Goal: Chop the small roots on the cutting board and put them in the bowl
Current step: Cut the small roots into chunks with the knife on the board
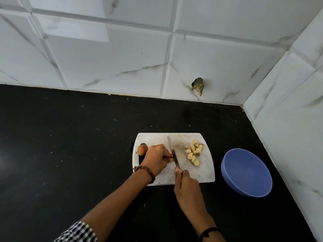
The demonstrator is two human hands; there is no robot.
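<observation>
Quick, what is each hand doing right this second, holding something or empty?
Left hand: fingers curled on a small root on the cutting board.
Right hand: gripping the knife.

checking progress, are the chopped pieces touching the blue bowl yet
Apart. The head view shows the chopped pieces on the cutting board, with bare board and black counter between them and the blue bowl.

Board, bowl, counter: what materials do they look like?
Cutting board: likely white plastic, matte, scuffed and stained. Bowl: probably blue plastic, smooth, uniform colour, soft sheen. Counter: dark polished stone by its look, pale flecks and a faint reflection.
</observation>
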